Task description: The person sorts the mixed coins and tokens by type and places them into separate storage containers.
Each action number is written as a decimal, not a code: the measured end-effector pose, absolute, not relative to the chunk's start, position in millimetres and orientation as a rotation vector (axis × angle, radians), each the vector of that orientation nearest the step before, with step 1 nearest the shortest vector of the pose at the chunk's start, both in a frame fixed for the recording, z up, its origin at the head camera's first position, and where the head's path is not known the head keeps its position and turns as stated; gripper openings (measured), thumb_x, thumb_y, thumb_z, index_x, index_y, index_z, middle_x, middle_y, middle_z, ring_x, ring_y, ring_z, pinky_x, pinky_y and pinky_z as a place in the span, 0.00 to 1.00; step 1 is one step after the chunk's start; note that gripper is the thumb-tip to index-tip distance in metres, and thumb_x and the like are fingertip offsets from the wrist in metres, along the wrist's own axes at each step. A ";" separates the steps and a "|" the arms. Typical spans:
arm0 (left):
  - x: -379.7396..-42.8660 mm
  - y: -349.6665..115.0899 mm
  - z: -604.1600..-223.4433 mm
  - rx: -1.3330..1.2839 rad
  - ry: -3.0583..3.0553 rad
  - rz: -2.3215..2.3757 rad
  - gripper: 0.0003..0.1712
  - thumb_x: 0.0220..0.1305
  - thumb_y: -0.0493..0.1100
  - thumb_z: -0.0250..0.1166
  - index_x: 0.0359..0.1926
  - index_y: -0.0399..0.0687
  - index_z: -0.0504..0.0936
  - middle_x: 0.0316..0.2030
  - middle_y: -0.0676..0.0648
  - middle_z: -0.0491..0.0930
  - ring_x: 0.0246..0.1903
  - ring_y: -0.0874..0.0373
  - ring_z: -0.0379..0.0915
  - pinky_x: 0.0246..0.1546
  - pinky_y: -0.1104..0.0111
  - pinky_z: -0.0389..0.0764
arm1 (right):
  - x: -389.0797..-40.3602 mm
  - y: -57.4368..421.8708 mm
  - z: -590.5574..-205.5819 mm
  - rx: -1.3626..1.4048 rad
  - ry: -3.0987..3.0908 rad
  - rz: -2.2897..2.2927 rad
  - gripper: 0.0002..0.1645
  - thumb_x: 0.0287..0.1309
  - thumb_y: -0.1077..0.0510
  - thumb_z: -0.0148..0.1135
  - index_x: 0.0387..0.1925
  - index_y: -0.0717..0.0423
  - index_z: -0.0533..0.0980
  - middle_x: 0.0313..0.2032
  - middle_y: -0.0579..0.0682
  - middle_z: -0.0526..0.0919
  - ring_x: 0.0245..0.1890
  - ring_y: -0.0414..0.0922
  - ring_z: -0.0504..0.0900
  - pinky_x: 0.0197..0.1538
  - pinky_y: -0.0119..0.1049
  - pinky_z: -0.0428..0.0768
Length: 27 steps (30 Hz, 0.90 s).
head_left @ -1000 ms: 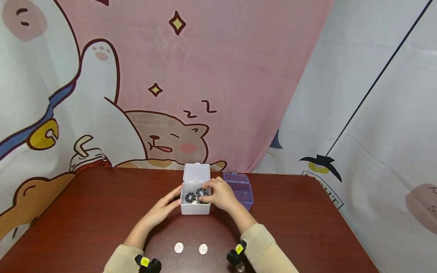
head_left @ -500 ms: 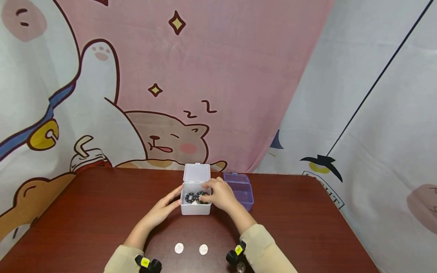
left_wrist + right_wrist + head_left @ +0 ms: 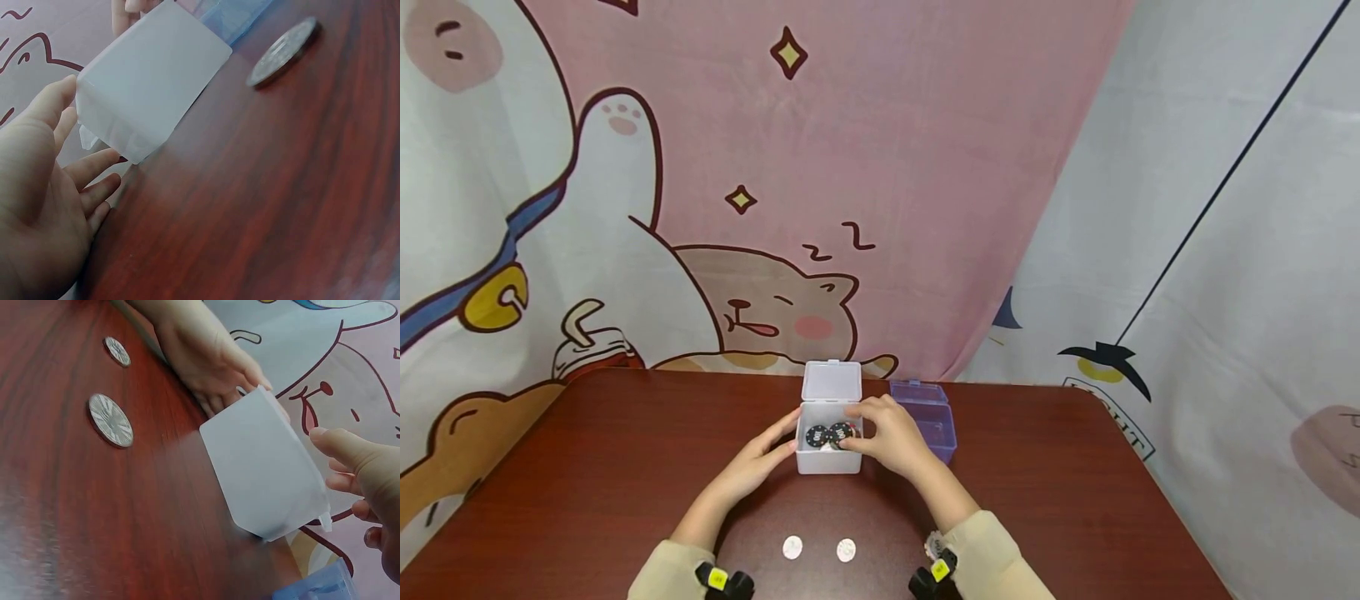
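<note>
A white plastic box [image 3: 828, 463] stands on the table with its lid up. Inside lie two black poker chips, one on the left [image 3: 816, 436] and one on the right [image 3: 839, 432]. My left hand [image 3: 751, 460] touches the box's left side with fairly straight fingers, the thumb at its front corner. My right hand [image 3: 891, 433] is over the right rim, thumb and forefinger apart beside the right chip. In the right wrist view its thumb [image 3: 340, 445] is at the rim and its other fingers are loosely curled, with nothing seen between them.
A translucent purple box [image 3: 938, 433] with its lid up stands right of the white one. Silvery discs lie on the table nearer me, one left [image 3: 792, 547], one middle [image 3: 846, 550], and another [image 3: 934, 545] beside the right sleeve. A patterned cloth [image 3: 887, 167] hangs behind.
The right chip, earlier raised and tilted in my right fingers, now lies lower in the white box. My right hand has drawn slightly back to the right. The left hand has stayed put.
</note>
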<state>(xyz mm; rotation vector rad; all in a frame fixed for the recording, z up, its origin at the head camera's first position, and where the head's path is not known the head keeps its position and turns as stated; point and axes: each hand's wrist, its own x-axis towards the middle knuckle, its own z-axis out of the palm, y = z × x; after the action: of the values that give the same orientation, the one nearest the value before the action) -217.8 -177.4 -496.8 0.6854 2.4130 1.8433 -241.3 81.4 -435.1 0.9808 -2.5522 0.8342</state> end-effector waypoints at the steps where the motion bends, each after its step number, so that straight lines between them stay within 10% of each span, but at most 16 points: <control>1: -217.9 -177.3 -497.1 0.682 2.416 1.843 0.31 0.71 0.40 0.56 0.72 0.51 0.60 0.66 0.41 0.65 0.66 0.46 0.55 0.62 0.44 0.53 | -238.9 82.4 -435.0 0.989 -2.541 0.856 0.26 0.42 0.49 0.77 0.44 0.56 0.83 0.38 0.46 0.83 0.37 0.42 0.73 0.41 0.39 0.72; 27: -218.5 -177.2 -498.0 0.758 2.416 1.848 0.31 0.71 0.37 0.55 0.72 0.46 0.59 0.65 0.39 0.66 0.65 0.44 0.57 0.61 0.42 0.54 | -186.6 129.7 -448.3 1.027 -2.445 0.954 0.24 0.41 0.48 0.78 0.42 0.52 0.84 0.39 0.36 0.81 0.40 0.36 0.72 0.45 0.35 0.72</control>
<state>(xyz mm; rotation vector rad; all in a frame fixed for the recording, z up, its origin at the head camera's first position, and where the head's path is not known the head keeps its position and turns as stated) -218.5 -177.2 -498.0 0.7579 2.4162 1.8481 -186.6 129.7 -448.3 1.0266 -2.4451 0.9535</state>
